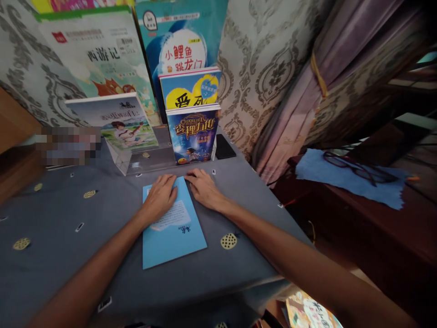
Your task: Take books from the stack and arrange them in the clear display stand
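A thin light-blue book lies flat on the grey-blue tablecloth, with a block of small print on the side facing up. My left hand rests flat across its upper part, fingers stretched toward the far edge. At the book's far right corner is my right hand, its fingers loosely extended and touching the corner. Just beyond stands a clear plastic book stand. It carries a purple-blue book on the right and a book with a guitar player on its cover on the left.
Behind stand a yellow-and-blue book, a teal book and a large pale green book. A black phone-like slab lies right of the stand. Glasses rest on a blue cloth at right, past the table edge.
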Demonstrator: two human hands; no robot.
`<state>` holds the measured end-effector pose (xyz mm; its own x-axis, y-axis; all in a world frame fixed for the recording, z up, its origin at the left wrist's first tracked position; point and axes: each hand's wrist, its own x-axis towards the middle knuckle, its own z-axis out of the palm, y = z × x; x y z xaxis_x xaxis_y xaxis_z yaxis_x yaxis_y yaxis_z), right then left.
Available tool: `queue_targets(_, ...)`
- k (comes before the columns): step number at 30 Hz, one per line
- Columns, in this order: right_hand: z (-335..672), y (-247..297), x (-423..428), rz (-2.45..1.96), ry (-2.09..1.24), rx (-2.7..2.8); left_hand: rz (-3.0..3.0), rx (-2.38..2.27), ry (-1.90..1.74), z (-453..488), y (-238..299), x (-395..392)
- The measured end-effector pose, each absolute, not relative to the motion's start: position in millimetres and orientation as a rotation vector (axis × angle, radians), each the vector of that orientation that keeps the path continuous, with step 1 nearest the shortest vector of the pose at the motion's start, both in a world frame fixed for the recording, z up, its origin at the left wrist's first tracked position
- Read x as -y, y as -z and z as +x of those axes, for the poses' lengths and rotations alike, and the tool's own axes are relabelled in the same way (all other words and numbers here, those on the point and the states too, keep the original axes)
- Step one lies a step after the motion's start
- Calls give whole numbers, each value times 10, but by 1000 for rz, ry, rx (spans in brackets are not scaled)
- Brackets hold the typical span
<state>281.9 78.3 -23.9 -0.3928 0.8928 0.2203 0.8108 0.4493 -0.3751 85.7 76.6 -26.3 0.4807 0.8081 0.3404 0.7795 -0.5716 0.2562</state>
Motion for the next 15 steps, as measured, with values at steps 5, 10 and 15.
queue_targets(5,2838,258,-819,-1422,-423,2254,2620,-1434,-651,845,260,-804)
queue_targets(10,2885,300,-874,-1334,-558,2183,2540,-1436,-606,829,246,-855)
queue_targets(15,2910,332,-905,-1250,-614,2060,2381,-1453,-635,813,214,-905)
